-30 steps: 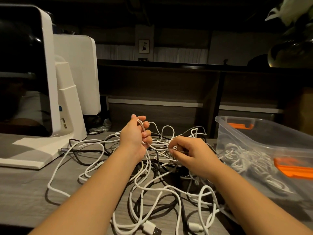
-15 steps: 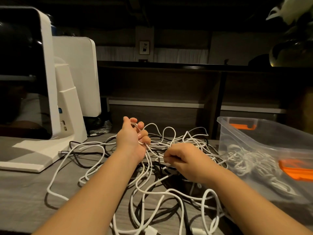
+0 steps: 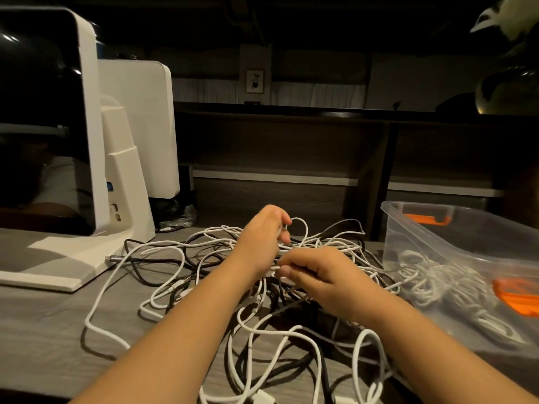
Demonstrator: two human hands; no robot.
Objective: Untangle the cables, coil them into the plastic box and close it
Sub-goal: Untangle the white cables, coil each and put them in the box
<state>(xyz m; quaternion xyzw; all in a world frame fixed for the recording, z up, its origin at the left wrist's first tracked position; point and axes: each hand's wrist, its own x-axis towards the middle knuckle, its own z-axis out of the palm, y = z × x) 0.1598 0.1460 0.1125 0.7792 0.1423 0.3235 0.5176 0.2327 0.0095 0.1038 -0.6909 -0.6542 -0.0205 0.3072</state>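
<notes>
The tangle of white and black cables [image 3: 262,287] sprawls on the grey table [image 3: 43,330] before us, left of the clear plastic box [image 3: 455,237]; as a heap it has no single axis or heading. We judge untangling underway. Our left hand [image 3: 262,237] pinches a white loop; our right hand [image 3: 320,275] curls round strands. Next we need one free end traced out.

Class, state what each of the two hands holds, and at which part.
Left hand pinches a white cable loop atop the tangle; right hand pinches a white strand mid-length.
</notes>
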